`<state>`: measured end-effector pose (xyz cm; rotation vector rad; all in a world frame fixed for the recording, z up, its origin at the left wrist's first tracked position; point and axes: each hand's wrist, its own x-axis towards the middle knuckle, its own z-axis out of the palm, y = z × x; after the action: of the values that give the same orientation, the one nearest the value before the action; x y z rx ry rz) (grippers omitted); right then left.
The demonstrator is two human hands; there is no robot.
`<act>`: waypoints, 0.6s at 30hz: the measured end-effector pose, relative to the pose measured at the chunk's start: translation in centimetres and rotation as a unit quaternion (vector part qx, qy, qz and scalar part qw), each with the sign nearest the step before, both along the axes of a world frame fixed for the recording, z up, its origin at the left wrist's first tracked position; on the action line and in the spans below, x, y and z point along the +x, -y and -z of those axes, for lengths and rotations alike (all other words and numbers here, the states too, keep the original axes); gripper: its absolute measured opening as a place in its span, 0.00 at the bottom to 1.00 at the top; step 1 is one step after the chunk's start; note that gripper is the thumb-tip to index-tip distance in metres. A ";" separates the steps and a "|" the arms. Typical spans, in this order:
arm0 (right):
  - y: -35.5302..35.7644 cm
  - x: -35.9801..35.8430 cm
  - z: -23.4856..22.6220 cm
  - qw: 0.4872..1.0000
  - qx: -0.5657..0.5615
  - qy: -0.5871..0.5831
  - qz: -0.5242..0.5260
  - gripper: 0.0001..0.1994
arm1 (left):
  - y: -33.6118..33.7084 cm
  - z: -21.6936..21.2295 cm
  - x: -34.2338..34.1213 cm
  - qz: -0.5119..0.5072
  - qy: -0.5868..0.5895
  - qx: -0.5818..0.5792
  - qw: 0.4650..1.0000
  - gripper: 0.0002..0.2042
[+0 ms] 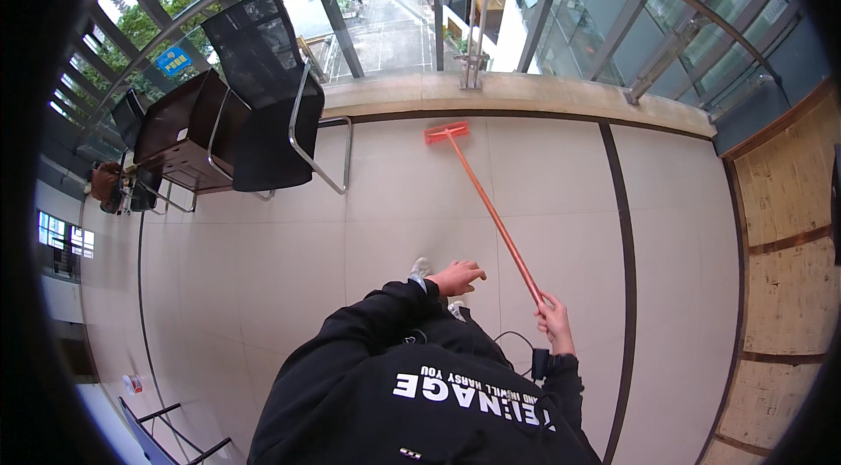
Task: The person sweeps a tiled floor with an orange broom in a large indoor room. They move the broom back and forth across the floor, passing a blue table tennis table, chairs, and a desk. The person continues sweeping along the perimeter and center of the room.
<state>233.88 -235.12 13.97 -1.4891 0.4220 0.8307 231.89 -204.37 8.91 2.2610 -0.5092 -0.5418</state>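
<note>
The right hand (554,319), lower right of centre, grips the end of an orange long-handled broom (491,211). Its head lies on the tiled floor (394,202) at the upper middle, against the low ledge (526,97) under the glass railing. The left hand (457,277) hangs empty, fingers spread. A shoe (420,269) peeks past the black sleeve. Black chairs (263,88) stand upper left; the floor between lies open.

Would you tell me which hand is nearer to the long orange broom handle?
Right. The right hand grips the lower end of the long orange broom handle; the left hand hangs open, apart from it on its left.
</note>
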 end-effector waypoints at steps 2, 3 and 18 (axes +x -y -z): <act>-1.5 1.9 0.7 1.000 -0.010 0.011 -0.007 0.18 | -0.4 0.1 0.7 0.003 -0.007 0.008 1.000 0.20; -1.7 2.4 1.0 1.000 -0.027 0.016 -0.002 0.18 | -0.5 0.2 1.2 0.007 -0.002 0.004 1.000 0.20; 15.3 -12.7 -15.7 0.965 -0.151 -0.084 0.199 0.15 | 3.6 3.8 14.5 0.128 0.007 -0.026 0.991 0.20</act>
<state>221.16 -250.38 29.67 -1.5433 0.9765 0.5888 246.40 -207.95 5.13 2.1636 -0.8191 -0.6316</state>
